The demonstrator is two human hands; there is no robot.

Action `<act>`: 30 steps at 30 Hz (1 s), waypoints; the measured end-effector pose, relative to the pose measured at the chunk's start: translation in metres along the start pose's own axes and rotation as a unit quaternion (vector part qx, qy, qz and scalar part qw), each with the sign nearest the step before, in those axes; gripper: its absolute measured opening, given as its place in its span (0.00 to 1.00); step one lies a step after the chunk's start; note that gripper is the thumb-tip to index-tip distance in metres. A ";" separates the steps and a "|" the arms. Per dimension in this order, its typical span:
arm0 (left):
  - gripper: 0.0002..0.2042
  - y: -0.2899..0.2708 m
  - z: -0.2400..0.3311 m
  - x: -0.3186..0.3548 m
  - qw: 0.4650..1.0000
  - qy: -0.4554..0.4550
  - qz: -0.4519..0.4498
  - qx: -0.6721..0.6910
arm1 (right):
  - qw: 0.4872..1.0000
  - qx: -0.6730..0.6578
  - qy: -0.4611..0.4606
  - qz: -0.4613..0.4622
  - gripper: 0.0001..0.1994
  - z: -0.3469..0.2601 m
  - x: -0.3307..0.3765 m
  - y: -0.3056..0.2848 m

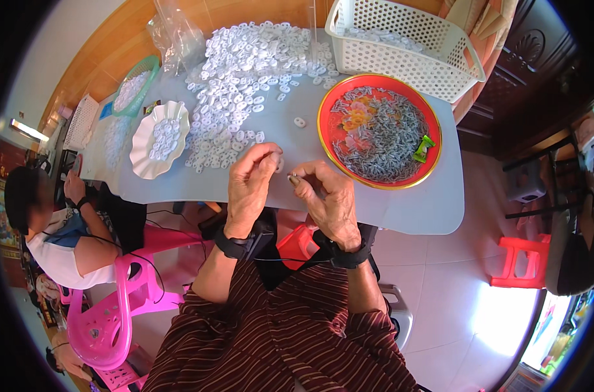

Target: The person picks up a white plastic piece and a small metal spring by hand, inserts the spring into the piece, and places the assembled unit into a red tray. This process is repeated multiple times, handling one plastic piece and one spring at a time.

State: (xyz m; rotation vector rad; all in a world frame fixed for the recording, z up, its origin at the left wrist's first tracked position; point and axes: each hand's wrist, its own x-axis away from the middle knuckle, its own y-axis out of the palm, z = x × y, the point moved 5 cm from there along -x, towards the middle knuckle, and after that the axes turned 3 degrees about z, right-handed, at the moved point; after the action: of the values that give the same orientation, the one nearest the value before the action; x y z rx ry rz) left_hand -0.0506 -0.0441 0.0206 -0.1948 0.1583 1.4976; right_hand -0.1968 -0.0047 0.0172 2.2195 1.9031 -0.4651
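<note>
My left hand (250, 189) is closed in a pinch on a small white plastic piece (280, 164), mostly covered by the fingertips. Opposite it, a short distance to the right, my right hand (329, 201) pinches a tiny greyish screw-like piece (291, 176) between thumb and forefinger. Both hands hover over the table's near edge. Beyond them, one white oval piece with two holes (300, 122) lies by itself. To the right, a red round tray (325, 124) with a gold rim holds many small grey screw-like pieces (391, 147).
White oval pieces (244, 72) are heaped on the grey table (434, 215). A scalloped dish (143, 153), a green basket (151, 68) and a white perforated basket (401, 62) hold more. A green wrapper (425, 149) lies in the tray. Another person (81, 228) sits left, near a pink chair (107, 326).
</note>
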 end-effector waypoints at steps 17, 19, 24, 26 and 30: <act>0.10 0.019 0.019 0.006 0.999 0.010 -0.028 -0.029 | 0.993 -0.103 0.044 0.022 0.04 0.003 -0.002 -0.003; 0.10 0.016 0.017 0.005 0.998 -0.013 -0.049 -0.043 | 0.992 -0.112 0.054 0.024 0.04 0.006 -0.002 -0.001; 0.09 0.015 0.029 0.006 0.988 0.012 -0.064 -0.141 | 0.990 -0.122 0.065 0.028 0.04 0.005 -0.002 -0.002; 0.09 0.017 0.028 0.006 0.989 0.024 -0.058 -0.132 | 0.991 -0.115 0.064 0.035 0.04 0.005 -0.001 -0.003; 0.12 0.013 0.024 0.006 0.986 0.033 -0.077 -0.145 | 0.998 -0.041 0.031 0.026 0.04 -0.004 0.000 -0.002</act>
State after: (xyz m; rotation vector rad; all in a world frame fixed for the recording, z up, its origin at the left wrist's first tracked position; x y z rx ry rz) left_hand -0.0632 -0.0324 0.0427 -0.4806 -0.0220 1.3564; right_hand -0.1979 -0.0034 0.0210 2.2491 1.8537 -0.3066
